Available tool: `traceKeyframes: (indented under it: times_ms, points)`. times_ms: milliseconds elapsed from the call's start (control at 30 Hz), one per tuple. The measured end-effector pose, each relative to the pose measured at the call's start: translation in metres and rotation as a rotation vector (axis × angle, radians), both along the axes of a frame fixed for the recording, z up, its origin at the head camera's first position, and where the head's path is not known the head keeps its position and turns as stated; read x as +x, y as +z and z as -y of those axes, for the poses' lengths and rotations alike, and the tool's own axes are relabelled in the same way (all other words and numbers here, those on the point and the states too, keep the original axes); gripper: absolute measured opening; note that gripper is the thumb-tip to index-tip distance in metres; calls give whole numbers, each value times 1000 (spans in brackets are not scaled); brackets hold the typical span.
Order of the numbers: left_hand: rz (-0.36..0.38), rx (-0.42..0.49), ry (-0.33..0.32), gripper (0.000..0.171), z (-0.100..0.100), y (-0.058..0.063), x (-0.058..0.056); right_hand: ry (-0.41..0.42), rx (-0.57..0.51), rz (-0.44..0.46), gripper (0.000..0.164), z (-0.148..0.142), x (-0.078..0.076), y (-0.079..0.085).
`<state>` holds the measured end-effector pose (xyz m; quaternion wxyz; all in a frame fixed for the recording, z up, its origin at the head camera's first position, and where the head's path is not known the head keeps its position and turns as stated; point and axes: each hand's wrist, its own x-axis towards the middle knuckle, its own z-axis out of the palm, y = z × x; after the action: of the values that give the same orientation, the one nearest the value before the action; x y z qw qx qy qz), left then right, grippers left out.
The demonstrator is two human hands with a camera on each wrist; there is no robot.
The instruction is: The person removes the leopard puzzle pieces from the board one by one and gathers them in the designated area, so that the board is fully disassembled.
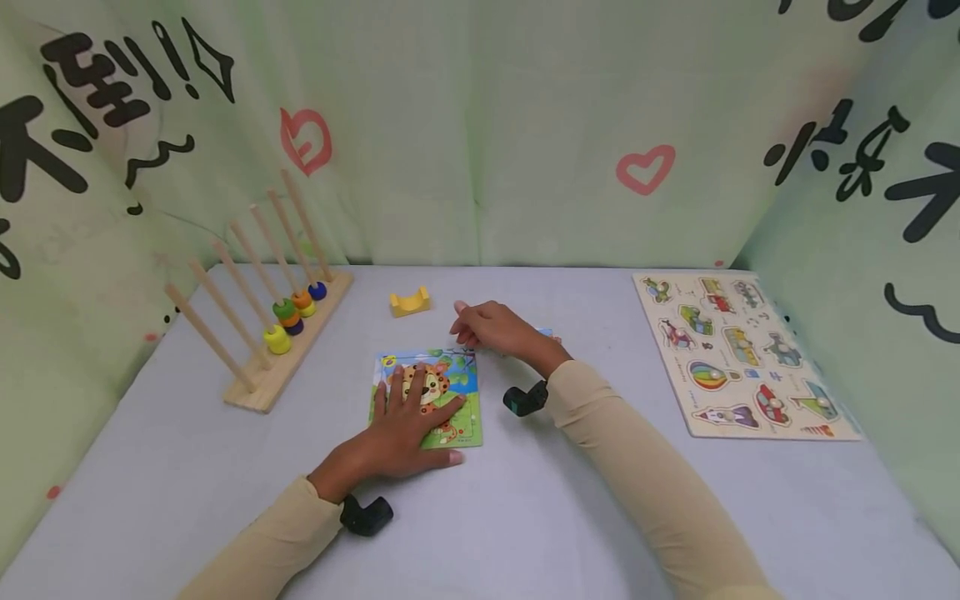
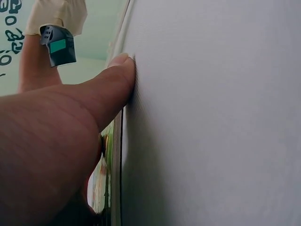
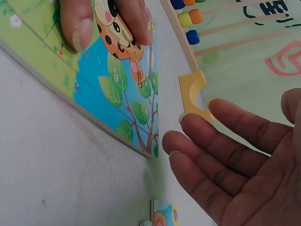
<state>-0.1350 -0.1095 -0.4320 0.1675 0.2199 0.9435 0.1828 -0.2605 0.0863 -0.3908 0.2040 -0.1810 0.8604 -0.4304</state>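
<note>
"What closes the place in?"

"Pale green curtains (image 1: 480, 125), printed with red hearts (image 1: 624, 172) and black lettering (image 1: 930, 212), behind and along both sides of a white tabletop (image 1: 465, 542)."

"And the person's hands?"

"The left grip (image 1: 401, 433) lies spread, fingers straight and apart, on a leopard puzzle (image 1: 459, 375); its thumb reaches past the puzzle's near edge and touches the tabletop. The right grip (image 1: 498, 329) holds nothing: fingers loosely bent, thumb apart, just beyond the puzzle's far right corner."

"Where does the puzzle lie?"

"Near the middle of the tabletop, a little left. Seams run through its picture of the leopard, leaves and grass. A small picture piece (image 3: 164, 207) lies near the right grip, mostly hidden by it from the head camera."

"What about further out?"

"A yellow arched block (image 1: 410, 302) sits towards the far edge, left of the middle. Along the left edge, up to the far left corner, stands a wooden peg rack (image 1: 255, 392); some of its pegs carry rings (image 1: 277, 340) in yellow, green, orange and blue."

"And at the far right corner?"

"An inset board (image 1: 720, 397) lying flat, its pictured pieces (image 1: 741, 345) showing a balloon, a rocket and others."
</note>
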Motion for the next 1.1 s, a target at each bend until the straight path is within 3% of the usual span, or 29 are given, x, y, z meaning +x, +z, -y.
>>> traceKeyframes:
  times_ms: [367,633,1100]
  points:
    - [-5,43,-1,77,2,-1,2,28,2,9,60,13,0,-2]
    - [-13,40,-17,77,0,0,1,64,99,-47,59,18,1,-4]
    - [-13,34,-28,77,1,3,1,99,176,-108,34,19,-2,-4]
